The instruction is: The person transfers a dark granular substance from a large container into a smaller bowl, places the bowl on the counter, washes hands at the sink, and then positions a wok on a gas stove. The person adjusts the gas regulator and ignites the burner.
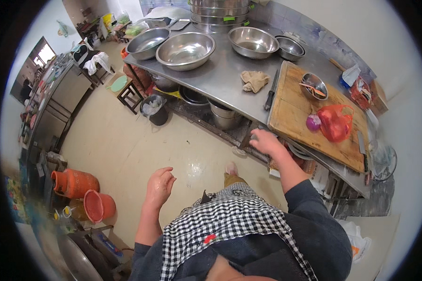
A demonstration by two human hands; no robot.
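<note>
My left hand point(160, 186) hangs over the floor in front of my checked apron, loosely curled with fingers apart and nothing in it. Beside the front edge of the steel table, my right hand point(265, 142) is also empty, its fingers a little spread. It is nearest the corner of a thick wooden chopping board point(286, 105). On that board lie a purple onion point(313, 122), a red plastic bag point(335, 122) with its contents hidden, a small steel bowl point(313, 78) with an orange-handled utensil, and a cleaver point(362, 145). A dark-handled long knife point(270, 95) lies along the board's left side.
The steel table point(211, 77) also bears a crumpled tan cloth point(255, 81), several steel bowls point(186, 50) and stacked steamers point(219, 14). A black bin point(153, 109) stands on the floor. At left are an orange gas cylinder point(77, 182) and a red bucket point(99, 206).
</note>
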